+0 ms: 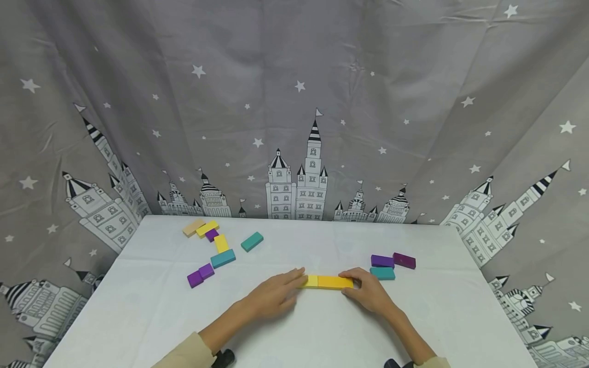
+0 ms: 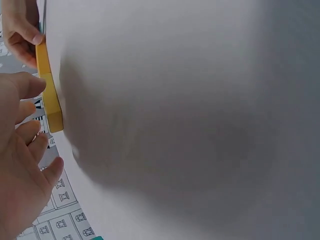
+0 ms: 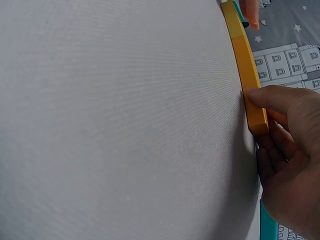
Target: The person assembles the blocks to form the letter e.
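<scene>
A yellow block (image 1: 312, 281) and a longer orange block (image 1: 335, 282) lie end to end on the white table, forming one bar. My right hand (image 1: 368, 292) pinches the orange block near its right end, its thumb (image 3: 270, 97) on the near side and the fingers partly hidden behind. Over on the yellow block's left end is my left hand (image 1: 276, 294), its fingers loosely extended and overlapping the block in the head view. From the left wrist, the left fingers are spread apart beside the yellow block (image 2: 52, 100), with the thumb close to its side.
Several yellow, purple and teal blocks form a broken line at the table's back left, with a teal block (image 1: 252, 242) beside them. At right lie a purple block (image 1: 382, 261), a dark plum block (image 1: 404, 260) and another teal block (image 1: 382, 273). A grey castle-print curtain (image 1: 294, 102) hangs behind.
</scene>
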`<state>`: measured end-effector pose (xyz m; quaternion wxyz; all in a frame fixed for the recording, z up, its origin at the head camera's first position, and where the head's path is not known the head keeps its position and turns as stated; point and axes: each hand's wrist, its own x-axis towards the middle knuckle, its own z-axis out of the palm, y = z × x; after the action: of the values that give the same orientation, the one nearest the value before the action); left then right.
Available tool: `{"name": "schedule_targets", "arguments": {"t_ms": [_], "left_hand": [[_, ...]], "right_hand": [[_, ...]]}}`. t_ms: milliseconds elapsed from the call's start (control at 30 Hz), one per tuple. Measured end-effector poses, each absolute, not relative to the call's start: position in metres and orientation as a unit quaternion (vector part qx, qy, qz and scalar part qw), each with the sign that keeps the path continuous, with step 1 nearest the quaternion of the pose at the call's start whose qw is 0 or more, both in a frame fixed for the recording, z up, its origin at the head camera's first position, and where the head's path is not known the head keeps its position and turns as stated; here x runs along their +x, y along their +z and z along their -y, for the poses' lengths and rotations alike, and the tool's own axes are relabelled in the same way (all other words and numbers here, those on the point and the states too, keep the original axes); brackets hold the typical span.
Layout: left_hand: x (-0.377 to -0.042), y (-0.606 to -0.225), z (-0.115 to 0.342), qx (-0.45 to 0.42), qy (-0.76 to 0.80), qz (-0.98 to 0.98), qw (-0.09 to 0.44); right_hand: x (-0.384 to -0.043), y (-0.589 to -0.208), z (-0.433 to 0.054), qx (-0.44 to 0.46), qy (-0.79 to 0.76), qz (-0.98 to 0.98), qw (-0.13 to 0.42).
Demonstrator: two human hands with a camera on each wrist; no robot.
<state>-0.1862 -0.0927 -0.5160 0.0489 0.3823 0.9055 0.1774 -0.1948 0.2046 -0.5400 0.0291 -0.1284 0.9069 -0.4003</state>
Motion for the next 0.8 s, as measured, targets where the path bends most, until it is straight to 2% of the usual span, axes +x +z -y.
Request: {"name": "schedule_targets", "arguments": {"t_ms": [200,800], "left_hand": [[-0.1811,-0.5173,0.0952,0.395,0.096,-0.912,0.055],[-0.1777,-0.5118,0.092,0.401,0.023,-0.912,0.081]], "right_hand": [[-0.195,-0.54,-0.205,-0.13,-0.404,-0.905,0.027],[-0.1913,-0.5406,-0.204,-0.115,-0.414,-0.903,0.025]]}}
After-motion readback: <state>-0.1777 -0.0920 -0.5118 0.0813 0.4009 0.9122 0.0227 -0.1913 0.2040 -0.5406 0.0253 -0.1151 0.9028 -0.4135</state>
